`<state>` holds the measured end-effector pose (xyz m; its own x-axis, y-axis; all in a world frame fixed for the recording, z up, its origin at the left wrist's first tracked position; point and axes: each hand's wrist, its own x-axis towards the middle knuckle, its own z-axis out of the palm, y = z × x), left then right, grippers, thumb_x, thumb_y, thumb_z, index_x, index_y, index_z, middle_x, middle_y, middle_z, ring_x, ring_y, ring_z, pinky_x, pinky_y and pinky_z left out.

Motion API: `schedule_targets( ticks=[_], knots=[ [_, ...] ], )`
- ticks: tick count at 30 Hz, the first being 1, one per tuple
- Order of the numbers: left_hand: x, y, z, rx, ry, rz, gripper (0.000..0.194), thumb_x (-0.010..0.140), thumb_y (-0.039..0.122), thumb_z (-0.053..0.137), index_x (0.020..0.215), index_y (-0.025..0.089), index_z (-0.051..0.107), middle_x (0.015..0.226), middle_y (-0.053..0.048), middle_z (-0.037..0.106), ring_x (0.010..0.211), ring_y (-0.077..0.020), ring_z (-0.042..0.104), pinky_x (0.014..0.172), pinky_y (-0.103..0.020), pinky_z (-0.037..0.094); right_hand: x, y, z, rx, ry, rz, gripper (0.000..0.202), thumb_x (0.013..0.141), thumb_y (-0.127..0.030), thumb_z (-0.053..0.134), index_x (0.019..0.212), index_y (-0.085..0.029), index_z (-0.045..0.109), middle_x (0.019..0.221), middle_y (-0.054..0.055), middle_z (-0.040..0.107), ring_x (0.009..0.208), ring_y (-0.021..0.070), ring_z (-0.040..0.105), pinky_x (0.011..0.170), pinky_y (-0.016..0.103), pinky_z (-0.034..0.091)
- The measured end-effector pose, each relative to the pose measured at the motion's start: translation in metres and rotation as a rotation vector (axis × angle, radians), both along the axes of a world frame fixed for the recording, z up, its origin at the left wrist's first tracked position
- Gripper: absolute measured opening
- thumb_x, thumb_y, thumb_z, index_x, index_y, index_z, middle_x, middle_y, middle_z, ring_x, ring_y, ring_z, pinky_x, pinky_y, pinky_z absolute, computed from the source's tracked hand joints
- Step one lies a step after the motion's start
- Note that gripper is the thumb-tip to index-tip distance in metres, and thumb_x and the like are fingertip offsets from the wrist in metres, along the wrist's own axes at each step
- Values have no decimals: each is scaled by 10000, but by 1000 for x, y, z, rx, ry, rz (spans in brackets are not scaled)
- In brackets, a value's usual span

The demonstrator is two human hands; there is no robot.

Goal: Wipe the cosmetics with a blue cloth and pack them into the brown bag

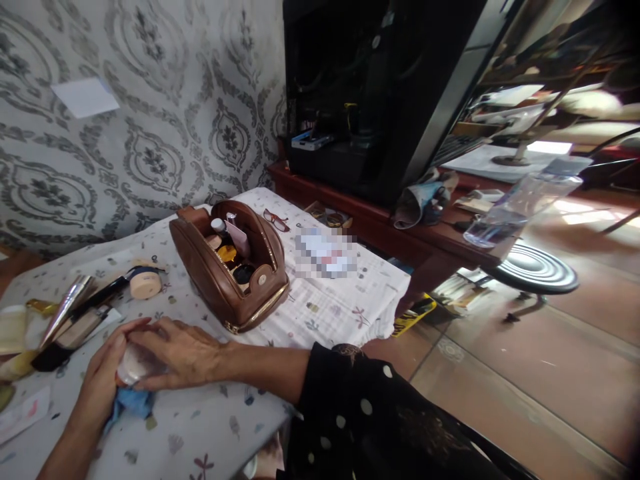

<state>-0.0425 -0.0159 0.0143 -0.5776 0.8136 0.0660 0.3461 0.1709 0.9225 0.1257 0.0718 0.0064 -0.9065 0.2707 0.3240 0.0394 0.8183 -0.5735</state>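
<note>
1. Take the clock-face as centred on the clear, rounded, plastic-looking container [140, 364], which is between the two hands, just above the white cloth printed with small plants [235, 427].
2. The left hand [95, 373] is at 9 o'clock, its fingers partly curled, cupping the container's near side. The right hand [185, 353] is at 3 o'clock, its fingers bent over the top and its thumb along the lower edge. Both have hold of it; neither is fully closed.
3. A crumpled blue cloth [133, 402] hangs at 6 o'clock, beneath the container and against the left hand. I cannot tell whether the hidden fingers pinch it.
4. For a sound hold, let the left palm carry the weight and the right fingers steady it from above; smooth, curved walls may slip if squeezed unevenly.
5. Keep the blue cloth flat under the grip, since a bunched fold could tilt the container.
6. Work low and keep both elbows in: the open brown leather bag with a gold zip [230, 273] is at 1 to 2 o'clock, the round beige pot [146, 283] at 12, and the slim silver tube [70, 307] at 10, where a wide sweep could knock them.
</note>
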Motion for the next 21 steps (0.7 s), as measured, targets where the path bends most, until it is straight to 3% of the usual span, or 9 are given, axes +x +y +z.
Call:
schedule_targets(
  ticks=[13,18,21],
  knots=[
    [11,-1,10,-7,-75,-51,565,678,768,690,944,272,743,1090,-6,771,1142,-310,648,1001,-384,524,2,2,1,4,0,12,760,939,-614,555,1519,-216,268,1430,170,439,1231,300,568,940,451,573],
    [13,-2,12,-9,9,-62,515,774,712,614,976,256,746,1065,-30,776,1124,-320,660,927,-405,565,3,2,3,-11,-45,4,777,927,-638,558,1528,-248,258,1417,151,441,1233,305,567,937,450,570],
    [11,-4,10,0,56,-81,469,837,660,558,1027,266,727,1157,-26,751,1152,-308,652,977,-420,549,2,3,-1,-4,-41,0,785,913,-665,555,1522,-274,251,1424,143,442,1222,311,577,914,458,575]
  ],
)
